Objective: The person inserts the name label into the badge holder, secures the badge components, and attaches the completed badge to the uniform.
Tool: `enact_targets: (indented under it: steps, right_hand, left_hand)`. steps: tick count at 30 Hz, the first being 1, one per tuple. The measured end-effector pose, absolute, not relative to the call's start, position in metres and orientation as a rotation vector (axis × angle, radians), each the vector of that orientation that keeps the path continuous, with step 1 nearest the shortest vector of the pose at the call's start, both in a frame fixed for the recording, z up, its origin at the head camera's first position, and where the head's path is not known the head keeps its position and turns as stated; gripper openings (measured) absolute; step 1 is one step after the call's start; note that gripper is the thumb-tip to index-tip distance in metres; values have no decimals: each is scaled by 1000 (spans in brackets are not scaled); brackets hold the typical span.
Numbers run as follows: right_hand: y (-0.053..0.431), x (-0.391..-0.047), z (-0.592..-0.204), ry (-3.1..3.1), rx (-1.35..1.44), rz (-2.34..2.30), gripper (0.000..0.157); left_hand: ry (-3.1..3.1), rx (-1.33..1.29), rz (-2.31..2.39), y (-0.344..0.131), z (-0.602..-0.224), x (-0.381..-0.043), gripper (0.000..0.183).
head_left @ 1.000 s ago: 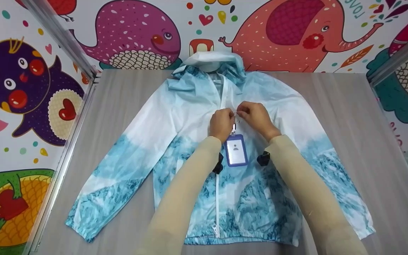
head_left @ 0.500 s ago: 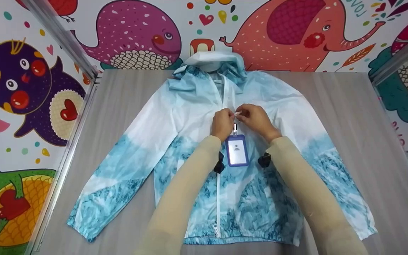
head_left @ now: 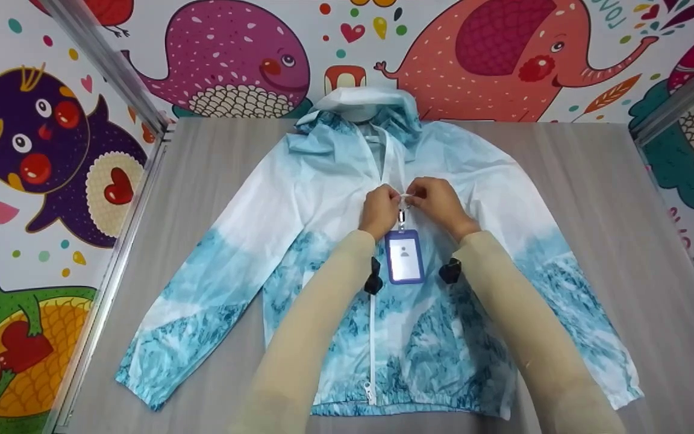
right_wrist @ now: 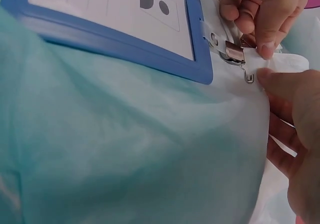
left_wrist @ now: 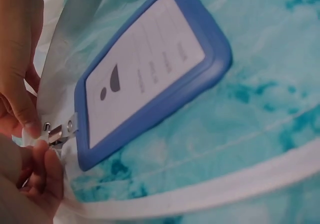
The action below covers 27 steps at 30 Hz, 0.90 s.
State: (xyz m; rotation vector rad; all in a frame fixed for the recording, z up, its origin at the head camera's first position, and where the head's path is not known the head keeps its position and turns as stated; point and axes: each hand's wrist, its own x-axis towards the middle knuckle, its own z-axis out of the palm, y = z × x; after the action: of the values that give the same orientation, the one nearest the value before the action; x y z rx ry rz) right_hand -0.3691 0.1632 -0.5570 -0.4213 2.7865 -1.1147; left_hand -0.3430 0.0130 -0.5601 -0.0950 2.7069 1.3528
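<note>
A blue-framed ID badge (head_left: 405, 257) lies on the chest of a blue and white hooded jacket (head_left: 335, 199). Its metal clip (right_wrist: 235, 53) sits at the badge's top end, with a small hooked pin (right_wrist: 249, 77) beside it. My left hand (head_left: 379, 211) pinches the white jacket fabric right at the clip. Opposite it, my right hand (head_left: 441, 204) pinches the same fold, thumb near the pin and other fingers behind the cloth, as the right wrist view shows. The fingertips of both hands nearly meet. Whether the pin passes through the fabric is hard to tell.
The jacket is spread flat on a wood-grain table (head_left: 202, 163), sleeves out to both sides. Its zipper pull (head_left: 368, 390) is at the hem. Cartoon-printed wall panels (head_left: 347, 36) with metal edges stand behind and beside the table.
A raised fold of white fabric shows more clearly between the fingertips. My right hand has dropped slightly, and the clip and badge have turned a little straighter.
</note>
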Motion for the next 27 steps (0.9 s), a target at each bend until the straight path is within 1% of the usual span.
enact_targets:
  steps: [8, 14, 23, 27]
  right_hand:
    - [161, -372, -557, 2855, -477, -1056, 9]
    - [161, -373, -556, 2871, -439, -1059, 10]
    - [159, -372, -552, 2768, -344, -1148, 15]
    - [158, -373, -554, 2778, -375, -1215, 16]
  left_hand:
    - [2609, -141, 1478, 15, -558, -343, 15]
    - [2605, -128, 1519, 14, -557, -345, 18]
    - [2596, -149, 1488, 12, -558, -347, 19]
    - [2646, -134, 1459, 11, -561, -348, 21]
